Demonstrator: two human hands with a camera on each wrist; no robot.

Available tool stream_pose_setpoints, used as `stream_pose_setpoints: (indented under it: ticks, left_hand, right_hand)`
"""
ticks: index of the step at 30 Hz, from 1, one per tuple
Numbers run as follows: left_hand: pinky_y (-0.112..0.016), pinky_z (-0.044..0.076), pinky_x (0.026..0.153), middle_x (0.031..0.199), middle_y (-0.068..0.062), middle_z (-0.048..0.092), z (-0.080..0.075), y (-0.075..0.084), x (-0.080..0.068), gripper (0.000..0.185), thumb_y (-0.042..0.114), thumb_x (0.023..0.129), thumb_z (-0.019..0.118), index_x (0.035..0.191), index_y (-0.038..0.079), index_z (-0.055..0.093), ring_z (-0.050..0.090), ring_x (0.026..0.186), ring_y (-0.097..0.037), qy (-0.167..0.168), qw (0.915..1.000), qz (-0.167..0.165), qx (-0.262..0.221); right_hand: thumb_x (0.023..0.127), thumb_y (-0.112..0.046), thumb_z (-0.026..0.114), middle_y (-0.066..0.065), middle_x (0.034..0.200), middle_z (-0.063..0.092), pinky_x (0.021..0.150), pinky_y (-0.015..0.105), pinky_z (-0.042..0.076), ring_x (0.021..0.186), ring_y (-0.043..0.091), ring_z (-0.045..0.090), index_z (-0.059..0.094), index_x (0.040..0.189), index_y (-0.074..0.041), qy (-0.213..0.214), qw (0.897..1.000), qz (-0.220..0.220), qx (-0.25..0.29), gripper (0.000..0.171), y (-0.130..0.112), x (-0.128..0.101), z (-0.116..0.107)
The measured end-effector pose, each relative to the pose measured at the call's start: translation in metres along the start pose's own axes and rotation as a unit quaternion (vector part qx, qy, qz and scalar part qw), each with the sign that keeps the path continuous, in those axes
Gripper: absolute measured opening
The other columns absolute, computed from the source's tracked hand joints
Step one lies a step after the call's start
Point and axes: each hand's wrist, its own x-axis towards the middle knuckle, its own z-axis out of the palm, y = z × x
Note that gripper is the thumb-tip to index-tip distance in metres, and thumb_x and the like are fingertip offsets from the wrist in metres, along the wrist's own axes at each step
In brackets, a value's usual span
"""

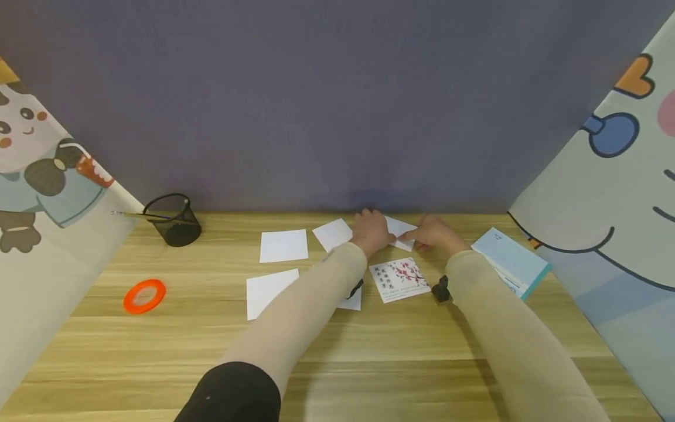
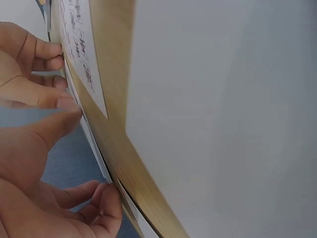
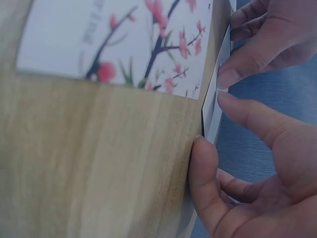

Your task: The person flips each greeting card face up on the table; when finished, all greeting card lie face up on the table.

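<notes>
Both hands meet on a small white paper square (image 1: pixel 399 228) at the far middle of the wooden desk (image 1: pixel 369 346), close to the wall. My left hand (image 1: pixel 371 231) holds its left part and my right hand (image 1: pixel 435 234) pinches its right corner. In the right wrist view the paper's edge (image 3: pixel 215 104) is lifted off the desk, with my right forefinger (image 3: pixel 257 119) and thumb (image 3: pixel 203 183) on it and the left hand's fingers (image 3: pixel 257 39) above. A card printed with plum blossom (image 1: pixel 399 279) (image 3: pixel 129 39) lies just in front of the hands.
More white squares (image 1: pixel 283 245) (image 1: pixel 332 234) (image 1: pixel 271 291) lie to the left. A black mesh cup (image 1: pixel 173 221) and an orange tape ring (image 1: pixel 144 295) sit far left, a blue-edged booklet (image 1: pixel 510 261) right, a black clip (image 1: pixel 440 289) by my right forearm. Cartoon panels flank the desk.
</notes>
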Motion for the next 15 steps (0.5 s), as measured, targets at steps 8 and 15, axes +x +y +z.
stream_pose_setpoints:
  ticks: [8,15]
  left_hand:
    - [-0.044,0.056,0.110,0.140,-0.016,0.060,-0.008,0.002,-0.012,0.075,0.056,0.097,0.072,0.146,0.001,0.057,0.058,0.132,-0.032,0.018,0.9997,0.002,0.016]
    - [-0.044,0.054,0.112,0.142,-0.019,0.060,-0.009,0.001,-0.012,0.071,0.047,0.098,0.073,0.146,-0.001,0.056,0.058,0.134,-0.034,0.020,0.9997,0.006,-0.015]
  right_hand:
    - [0.094,-0.026,0.080,0.002,0.071,0.062,0.062,0.024,0.059,0.060,0.011,0.065,0.038,0.081,-0.015,-0.011,1.000,0.009,-0.003,0.046,-0.003,0.001,-0.002]
    - [0.094,-0.027,0.081,-0.001,0.064,0.064,0.061,0.022,0.056,0.058,0.010,0.065,0.038,0.069,-0.018,-0.017,1.000,0.014,-0.011,0.050,-0.002,0.002,-0.003]
